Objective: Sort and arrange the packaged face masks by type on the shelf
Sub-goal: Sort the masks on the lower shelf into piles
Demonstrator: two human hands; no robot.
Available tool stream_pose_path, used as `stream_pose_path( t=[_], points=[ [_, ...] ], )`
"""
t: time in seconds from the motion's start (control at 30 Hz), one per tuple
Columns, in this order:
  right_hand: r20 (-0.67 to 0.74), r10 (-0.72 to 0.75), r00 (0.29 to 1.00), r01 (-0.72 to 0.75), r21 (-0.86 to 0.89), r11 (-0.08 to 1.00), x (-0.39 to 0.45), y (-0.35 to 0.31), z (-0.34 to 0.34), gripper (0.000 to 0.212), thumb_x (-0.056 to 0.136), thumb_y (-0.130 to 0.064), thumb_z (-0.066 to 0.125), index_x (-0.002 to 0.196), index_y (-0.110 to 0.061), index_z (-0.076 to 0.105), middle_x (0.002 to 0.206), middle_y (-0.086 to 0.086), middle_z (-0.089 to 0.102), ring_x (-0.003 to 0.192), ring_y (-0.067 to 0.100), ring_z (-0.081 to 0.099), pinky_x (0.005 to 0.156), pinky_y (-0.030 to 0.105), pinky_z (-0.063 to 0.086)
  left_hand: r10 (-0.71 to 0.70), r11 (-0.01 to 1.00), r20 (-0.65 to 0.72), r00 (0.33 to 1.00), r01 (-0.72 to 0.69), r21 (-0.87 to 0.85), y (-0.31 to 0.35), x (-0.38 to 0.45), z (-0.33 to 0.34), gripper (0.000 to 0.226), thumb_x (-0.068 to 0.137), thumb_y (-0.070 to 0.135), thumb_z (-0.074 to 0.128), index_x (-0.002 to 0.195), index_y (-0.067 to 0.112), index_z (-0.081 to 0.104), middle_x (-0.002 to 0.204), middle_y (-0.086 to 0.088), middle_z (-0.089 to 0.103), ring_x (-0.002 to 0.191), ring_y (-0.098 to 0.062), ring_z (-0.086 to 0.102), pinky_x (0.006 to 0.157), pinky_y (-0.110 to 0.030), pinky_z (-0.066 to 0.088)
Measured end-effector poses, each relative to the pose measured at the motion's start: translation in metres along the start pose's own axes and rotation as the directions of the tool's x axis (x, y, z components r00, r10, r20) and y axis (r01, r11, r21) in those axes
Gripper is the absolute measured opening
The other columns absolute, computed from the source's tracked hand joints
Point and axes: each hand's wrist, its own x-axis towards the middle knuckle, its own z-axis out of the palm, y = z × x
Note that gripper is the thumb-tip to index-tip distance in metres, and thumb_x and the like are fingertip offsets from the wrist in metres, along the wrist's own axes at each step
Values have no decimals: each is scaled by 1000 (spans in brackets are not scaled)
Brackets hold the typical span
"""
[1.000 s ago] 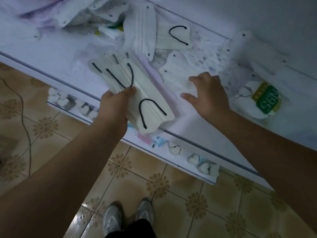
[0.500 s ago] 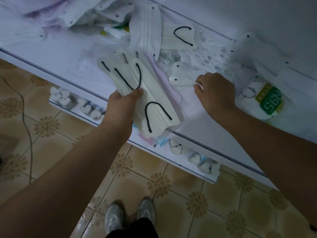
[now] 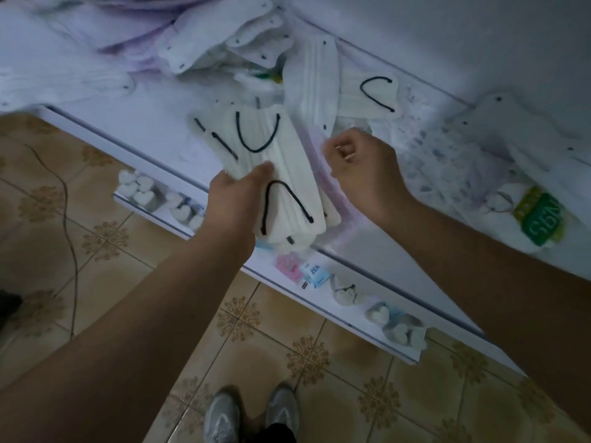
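A fanned stack of white pleated face masks with black ear loops point(image 3: 281, 187) sits in the left hand point(image 3: 236, 199), thumb pressed across its top, held just above the front edge of the white shelf point(image 3: 96, 100). Just right of it, the right hand point(image 3: 361, 167) has its fingers curled in; whether they pinch anything I cannot tell. Beyond both hands lie loose white masks point(image 3: 310, 78). Far right of the right hand rests a green-labelled packaged mask point(image 3: 540, 219).
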Motion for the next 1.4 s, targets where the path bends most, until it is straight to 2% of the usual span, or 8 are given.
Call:
stream_pose_path(
  t=[0.2,0.37,0.5,0.73,1.0,1.17,1.3,1.4],
  points=[
    [-137,310,941,-332,-191,924,86,0,35,98,80,-56,73,146,0,28,146,17,43,132,32,46,107,43,42,14,1000,-18,1000,-14,10,0,29,-16,12,96,27,68,98,26,56,86,14,62,79,-4,60,84,-33,51],
    [-291,261,920,-296,-83,952,106,-6,35,10,79,-25,60,87,-20,59,98,4,68,98,28,66,78,31,49,-69,998,11,998,69,12,-3,33,-21,22,94,30,70,113,24,59,101,4,71,97,-22,69,96,-45,54],
    [-609,-160,777,-2,-255,967,75,-30,10,16,84,-10,52,98,-17,56,109,3,57,90,17,56,57,19,26,-67,997,23,997,67,-22,5,39,-22,10,96,32,66,101,29,58,95,9,68,94,-19,67,95,-44,54],
    [83,-647,758,587,-521,620,1,2,47,32,78,-10,60,107,-17,73,124,4,65,113,25,55,91,38,42,-104,978,67,992,114,-175,18,45,-9,12,103,26,57,115,23,55,92,7,67,81,-12,66,66,-28,53],
    [54,-550,833,523,-401,752,-12,22,56,37,98,-18,44,128,-15,65,131,5,64,118,25,61,98,40,49,107,970,-255,961,-157,-186,37,50,-36,6,102,25,54,109,26,53,89,17,61,78,2,60,63,-17,51],
    [-271,-407,872,345,-249,905,0,-21,28,38,102,-13,42,138,-13,55,131,4,64,119,21,61,97,34,51,132,982,-178,975,-152,-107,41,46,-29,4,103,28,54,107,28,55,94,14,65,88,-5,65,85,-34,59],
    [49,-700,713,699,-141,701,-8,-43,43,38,95,-8,48,131,-5,61,131,10,64,123,25,58,109,39,42,42,943,154,987,12,-332,45,39,-19,44,98,52,57,123,17,63,113,-1,75,106,-22,72,98,-40,55],
    [223,-722,655,754,-133,643,-14,-34,49,45,99,-31,48,134,-5,58,138,9,59,131,21,50,115,29,32,80,979,22,997,-75,-188,46,44,-16,39,93,27,71,123,4,63,98,-6,75,86,-22,75,74,-31,57]
  ],
)
